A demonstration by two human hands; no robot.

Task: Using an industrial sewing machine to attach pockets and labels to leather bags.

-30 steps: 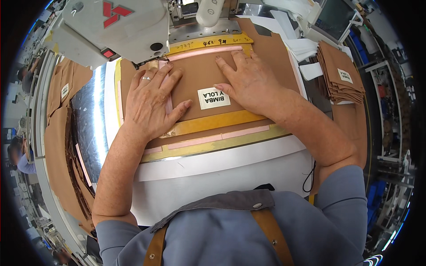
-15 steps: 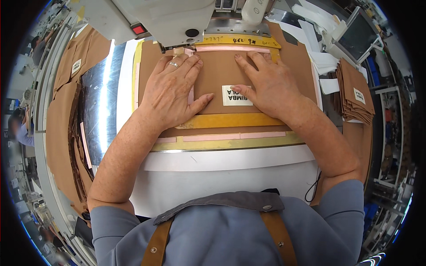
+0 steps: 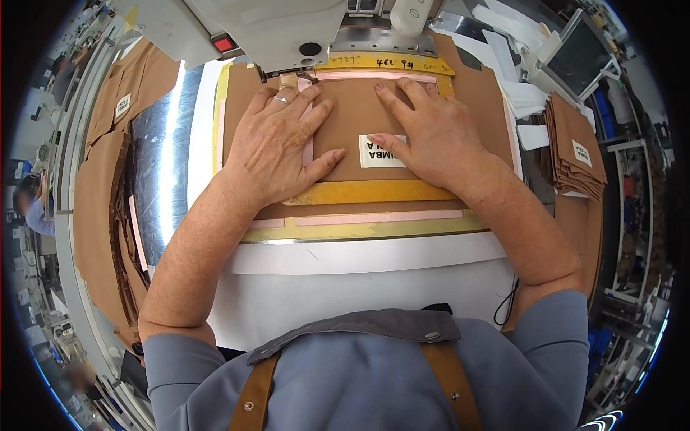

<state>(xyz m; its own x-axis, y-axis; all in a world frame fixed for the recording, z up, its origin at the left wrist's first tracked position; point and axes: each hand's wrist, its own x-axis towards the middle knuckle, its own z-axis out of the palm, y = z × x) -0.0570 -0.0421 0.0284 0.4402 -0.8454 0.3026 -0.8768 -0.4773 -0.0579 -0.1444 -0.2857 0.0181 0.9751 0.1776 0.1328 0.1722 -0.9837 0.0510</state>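
While the head view looks down on the work, the white label (image 3: 384,159) makes the mark to steer by, and the brown panel (image 3: 345,118) lies flat beneath it, spreading out on every side. Here's the left hand (image 3: 277,147), left of the label: palm down, fingers spread, gripping nothing, its fingertips just beside the needle end (image 3: 313,77) of the sewing machine (image 3: 287,32), which looms up and left of the label. And over on the label's right, the right hand (image 3: 442,136), open too, thumb lying across part of the label, fingers reaching up toward a pink strip (image 3: 374,75) above it. The two hands are well apart; how hard either presses can't be told.

A yellow bar (image 3: 388,192) crosses just below the label, a second yellow bar (image 3: 374,61) well above it, and far to the label's right sits a brown stack (image 3: 564,147).

Now, the craft of it! Steadying looks like the job, so even, light pressure from both palms should serve best, with no ripple between them. Any shift is best made with both hands together, or the panel may skew. That thumb had better not drag the label. And the left fingertips? They look awfully near the needle end; a little more room seems wise.
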